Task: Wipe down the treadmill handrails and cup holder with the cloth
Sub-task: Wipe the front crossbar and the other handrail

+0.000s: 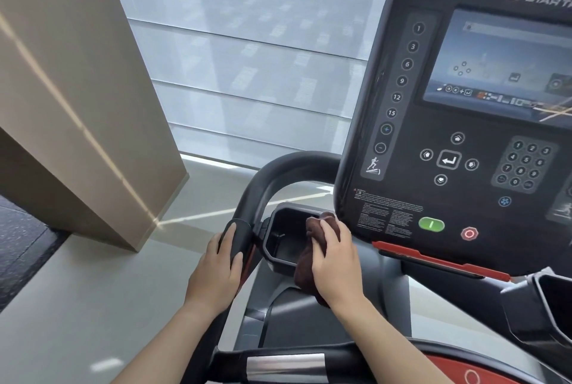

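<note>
The black cup holder (280,241) sits left of the treadmill console, below the curved black handrail (272,179). My right hand (335,263) presses a dark brown cloth (305,269) against the cup holder's right rim, with the cloth hanging over the near edge. My left hand (218,272) is wrapped around the lower part of the left handrail, just beside the cup holder. The inside of the holder is dark and looks empty.
The console (464,123) with its screen, keypad, green start and red stop buttons rises to the right. A second cup holder (554,300) is at far right. A front grip bar with a metal sensor (284,366) crosses below. A beige pillar (71,98) stands left.
</note>
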`<state>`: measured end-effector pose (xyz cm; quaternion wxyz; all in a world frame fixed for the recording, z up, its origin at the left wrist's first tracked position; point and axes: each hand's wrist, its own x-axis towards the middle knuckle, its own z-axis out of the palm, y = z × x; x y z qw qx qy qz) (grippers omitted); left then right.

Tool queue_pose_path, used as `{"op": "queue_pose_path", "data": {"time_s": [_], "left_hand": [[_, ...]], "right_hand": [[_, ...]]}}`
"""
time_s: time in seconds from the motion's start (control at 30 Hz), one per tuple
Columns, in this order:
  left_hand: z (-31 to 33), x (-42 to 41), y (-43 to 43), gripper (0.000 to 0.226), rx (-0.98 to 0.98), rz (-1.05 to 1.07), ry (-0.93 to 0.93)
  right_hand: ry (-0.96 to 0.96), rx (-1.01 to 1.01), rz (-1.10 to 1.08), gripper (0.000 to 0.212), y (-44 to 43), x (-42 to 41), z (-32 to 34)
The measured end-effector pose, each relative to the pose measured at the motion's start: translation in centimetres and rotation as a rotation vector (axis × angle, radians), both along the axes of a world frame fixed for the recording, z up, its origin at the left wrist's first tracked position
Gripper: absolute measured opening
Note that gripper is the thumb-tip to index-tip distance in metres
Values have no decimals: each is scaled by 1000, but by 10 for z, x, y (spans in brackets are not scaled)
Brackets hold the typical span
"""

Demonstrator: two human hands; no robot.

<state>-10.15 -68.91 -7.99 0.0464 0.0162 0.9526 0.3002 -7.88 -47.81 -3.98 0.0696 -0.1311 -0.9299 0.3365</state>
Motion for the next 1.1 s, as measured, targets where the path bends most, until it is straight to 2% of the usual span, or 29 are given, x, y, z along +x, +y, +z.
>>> {"op": "queue_pose_path", "data": {"time_s": [0.13, 0.33, 0.53, 0.77, 0.93, 1.1], "left_hand": [[0, 1, 0, 54, 12, -2, 10], [1, 1, 0, 54, 14, 3, 8], [2, 2, -1, 54, 24, -8, 5], [1, 2, -2, 54, 37, -3, 19], [1, 1, -2, 54, 46, 0, 29], [3, 2, -2, 55, 66, 4, 24]], "right_hand": [[1, -81, 69, 36, -1, 20, 0], [121, 55, 137, 36, -2, -9, 13], [-184, 269, 175, 36, -7, -57, 13], [-84, 172, 272, 35, -7, -19, 5], [33, 107, 288, 33, -19, -46, 15], [-28, 86, 406, 33, -40, -65, 9]]}}
